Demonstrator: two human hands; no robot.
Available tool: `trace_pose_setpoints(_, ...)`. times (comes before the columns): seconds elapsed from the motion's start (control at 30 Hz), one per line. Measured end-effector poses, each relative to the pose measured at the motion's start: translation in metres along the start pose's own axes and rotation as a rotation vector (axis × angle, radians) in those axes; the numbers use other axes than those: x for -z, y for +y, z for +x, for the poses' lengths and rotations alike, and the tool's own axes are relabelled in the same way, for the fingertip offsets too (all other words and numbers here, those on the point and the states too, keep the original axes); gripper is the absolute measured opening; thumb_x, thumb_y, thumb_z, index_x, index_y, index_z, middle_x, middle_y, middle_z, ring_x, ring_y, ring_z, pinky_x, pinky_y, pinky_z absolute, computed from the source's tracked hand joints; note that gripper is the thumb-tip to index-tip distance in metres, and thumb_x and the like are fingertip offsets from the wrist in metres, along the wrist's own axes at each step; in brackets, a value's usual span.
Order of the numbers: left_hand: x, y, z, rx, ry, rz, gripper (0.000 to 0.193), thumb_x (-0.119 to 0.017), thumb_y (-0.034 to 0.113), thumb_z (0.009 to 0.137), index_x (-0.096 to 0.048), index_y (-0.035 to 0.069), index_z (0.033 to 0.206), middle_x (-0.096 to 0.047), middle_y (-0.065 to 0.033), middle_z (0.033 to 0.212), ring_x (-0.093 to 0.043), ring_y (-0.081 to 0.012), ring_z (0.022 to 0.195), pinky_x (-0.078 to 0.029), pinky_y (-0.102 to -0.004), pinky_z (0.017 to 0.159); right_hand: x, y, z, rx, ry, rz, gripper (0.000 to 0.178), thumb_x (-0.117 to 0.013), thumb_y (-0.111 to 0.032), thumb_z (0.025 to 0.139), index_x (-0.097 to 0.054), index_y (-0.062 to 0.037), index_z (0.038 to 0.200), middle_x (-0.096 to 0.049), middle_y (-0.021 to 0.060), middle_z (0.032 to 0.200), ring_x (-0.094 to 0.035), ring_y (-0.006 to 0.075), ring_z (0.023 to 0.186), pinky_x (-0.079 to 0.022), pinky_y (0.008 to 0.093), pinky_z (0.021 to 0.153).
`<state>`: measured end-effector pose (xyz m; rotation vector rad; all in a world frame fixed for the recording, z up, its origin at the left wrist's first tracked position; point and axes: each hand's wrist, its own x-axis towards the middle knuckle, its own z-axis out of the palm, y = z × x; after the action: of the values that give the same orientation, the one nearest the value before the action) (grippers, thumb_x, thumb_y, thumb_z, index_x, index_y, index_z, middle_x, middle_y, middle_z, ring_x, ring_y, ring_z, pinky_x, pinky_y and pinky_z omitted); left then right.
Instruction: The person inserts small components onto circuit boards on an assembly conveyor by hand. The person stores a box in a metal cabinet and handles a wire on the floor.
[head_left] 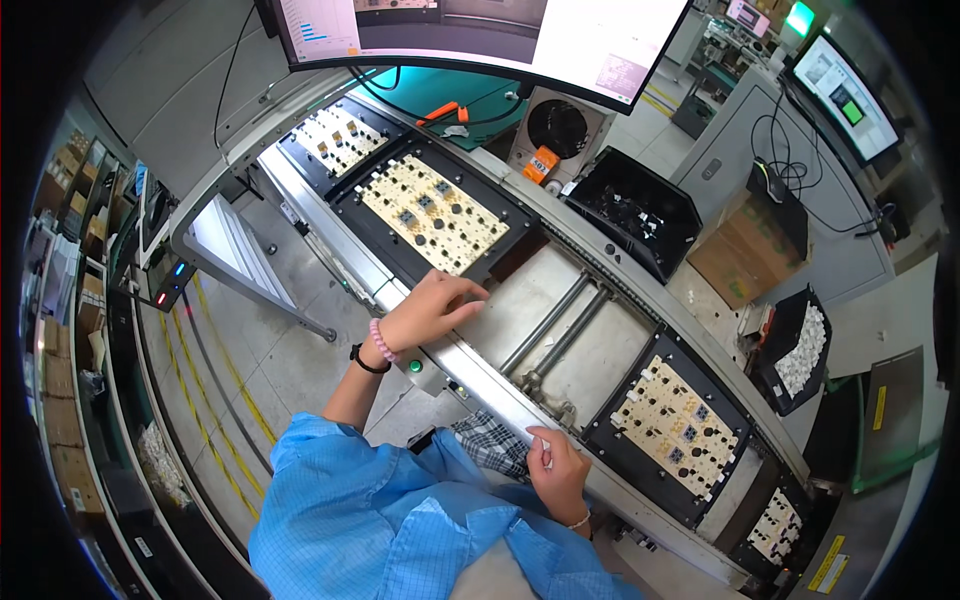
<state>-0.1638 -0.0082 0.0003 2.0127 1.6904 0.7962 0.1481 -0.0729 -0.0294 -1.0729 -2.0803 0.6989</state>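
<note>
Circuit board (pixel 437 212): cream, left of steel rods (pixel 546 323); black carrier (pixel 513 214) frames it, likely for support.
Left hand (pixel 432 308): fingers loosely bent, apart, nothing visibly gripped; left of rods.
Right hand (pixel 560 472): curled narrow, wearer's side of rods; contents can't tell.
Black bin (pixel 650 180): beyond rods, probably for reach.

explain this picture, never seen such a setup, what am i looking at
No robot here: a person in blue works bare-handed. The picture comes from a wide fisheye camera on their head, looking down, so straight edges look bent. In front runs a metal conveyor carrying black trays with cream boards dotted with dark parts. The left hand is loosely curled over the conveyor's near side and looks empty. The right hand is by the near rail; whether it pinches something small, I can't tell. Beyond sit a black bin of dark pieces and another of white pieces.
</note>
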Motion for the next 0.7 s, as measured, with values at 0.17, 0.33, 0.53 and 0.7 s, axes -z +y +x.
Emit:
trace_pose_setpoints(0.17,-0.003,0.02,0.008,-0.007,-0.332,-0.337,0.03,-0.055,0.03,0.097,-0.066,0.008,0.114,-0.06,-0.0066,0.081,-0.052,-0.0192,0.084,-0.042,-0.0325,0.078,-0.001,0.001,0.001,0.005,0.002,-0.003,0.015,-0.066,-0.005,0.08,-0.068,-0.0117,0.094,-0.053,0.0011,0.064,-0.051,0.015,0.048,-0.041,0.0298,0.046)
trace_pose_setpoints(0.33,-0.028,0.046,0.021,-0.185,-0.61,-0.536,0.032,-0.054,0.027,0.099,-0.062,0.006,0.122,-0.049,-0.0019,0.069,-0.054,-0.0163,0.088,-0.038,-0.0328,0.099,0.001,0.006,-0.003,0.011,-0.005,0.01,0.017,-0.066,-0.004,0.08,-0.067,-0.0106,0.096,-0.054,0.0027,0.066,-0.053,0.0163,0.05,-0.043,0.0305,0.047)
trace_pose_setpoints(0.53,-0.042,0.073,0.061,-0.229,-0.805,-0.674,0.029,-0.052,0.026,0.1,-0.063,0.004,0.117,-0.065,-0.0081,0.094,-0.061,-0.0145,0.087,-0.049,-0.031,0.082,0.005,0.013,-0.003,0.068,-0.006,0.009,0.022,-0.065,-0.003,0.08,-0.066,-0.0108,0.101,-0.062,0.0061,0.077,-0.062,0.0228,0.06,-0.049,0.0337,0.053)
trace_pose_setpoints(0.7,-0.057,0.071,0.189,-0.533,-0.201,-0.159,0.022,-0.054,0.016,0.096,-0.063,0.002,0.111,-0.065,-0.0143,0.105,-0.064,-0.0265,0.095,-0.051,-0.037,0.085,0.003,0.024,-0.011,0.052,0.021,0.092,0.027,-0.058,-0.003,0.083,-0.062,-0.0086,0.11,-0.065,0.0104,0.089,-0.065,0.0266,0.067,-0.053,0.0354,0.058)
